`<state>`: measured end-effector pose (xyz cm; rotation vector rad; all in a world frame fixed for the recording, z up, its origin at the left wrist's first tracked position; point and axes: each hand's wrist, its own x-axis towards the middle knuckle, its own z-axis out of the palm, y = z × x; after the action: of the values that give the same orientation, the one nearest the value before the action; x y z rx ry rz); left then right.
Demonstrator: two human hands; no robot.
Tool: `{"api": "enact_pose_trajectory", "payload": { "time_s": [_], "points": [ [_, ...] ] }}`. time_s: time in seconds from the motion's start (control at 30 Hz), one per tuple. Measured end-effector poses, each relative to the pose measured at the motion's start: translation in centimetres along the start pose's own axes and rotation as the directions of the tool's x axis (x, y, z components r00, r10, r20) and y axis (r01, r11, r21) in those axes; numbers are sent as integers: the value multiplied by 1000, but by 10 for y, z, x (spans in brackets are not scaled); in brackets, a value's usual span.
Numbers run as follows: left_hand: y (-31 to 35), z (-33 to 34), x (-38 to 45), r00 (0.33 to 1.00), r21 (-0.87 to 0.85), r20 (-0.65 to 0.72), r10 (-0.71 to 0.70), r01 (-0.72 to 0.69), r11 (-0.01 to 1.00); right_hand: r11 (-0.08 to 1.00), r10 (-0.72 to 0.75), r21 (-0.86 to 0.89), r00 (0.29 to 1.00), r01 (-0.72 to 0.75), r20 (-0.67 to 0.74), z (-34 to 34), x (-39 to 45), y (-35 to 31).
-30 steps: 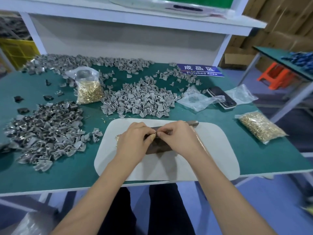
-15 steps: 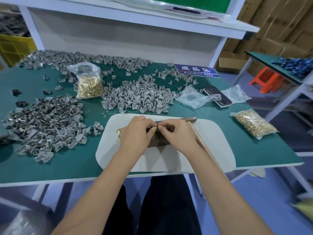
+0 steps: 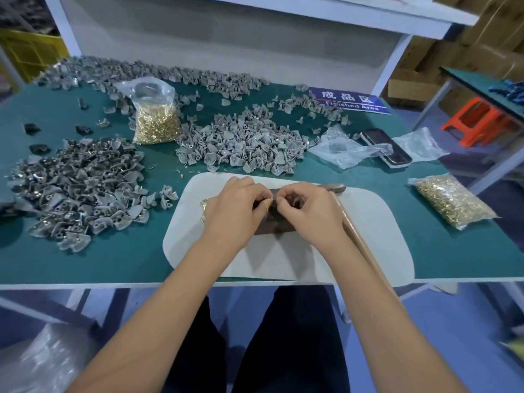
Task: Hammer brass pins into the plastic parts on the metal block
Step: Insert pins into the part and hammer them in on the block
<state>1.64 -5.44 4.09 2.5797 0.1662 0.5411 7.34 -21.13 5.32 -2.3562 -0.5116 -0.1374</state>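
Bench top is a green mat [image 3: 85, 262] under a white shelf frame [image 3: 283, 12], cardboard boxes [image 3: 482, 38] and an orange stool [image 3: 473, 120] off to the right. I see grey plastic parts in a middle heap [image 3: 241, 143] and a darker heap on the left [image 3: 76, 188]. Bags of brass pins sit at back left [image 3: 156, 123] and far right [image 3: 450, 202]; a phone [image 3: 385, 147] lies by loose plastic bags [image 3: 343, 148]. Blue "Finished Area" sign [image 3: 351, 102] at back. White pad [image 3: 368, 236] at the front edge carries the metal block [image 3: 275, 222], mostly hidden. Left hand [image 3: 235, 214] and right hand [image 3: 309, 214] meet over the block, fingers curled, tips pinching something small; I can't tell what. Hammer [image 3: 360, 236] lies along the right forearm, a few loose pins [image 3: 203, 205] beside the left hand.
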Motion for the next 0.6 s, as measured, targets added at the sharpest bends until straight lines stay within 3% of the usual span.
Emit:
{"api": "enact_pose_trajectory", "payload": {
  "time_s": [0.33, 0.6],
  "points": [
    [-8, -3, 5, 999, 16, 33, 16, -16, 1000, 984, 36, 167, 988, -61, 150, -5, 14, 7],
    [-6, -5, 10, 992, 8, 96, 83, -84, 996, 999, 34, 22, 988, -37, 149, -8, 13, -1]
  ]
}}
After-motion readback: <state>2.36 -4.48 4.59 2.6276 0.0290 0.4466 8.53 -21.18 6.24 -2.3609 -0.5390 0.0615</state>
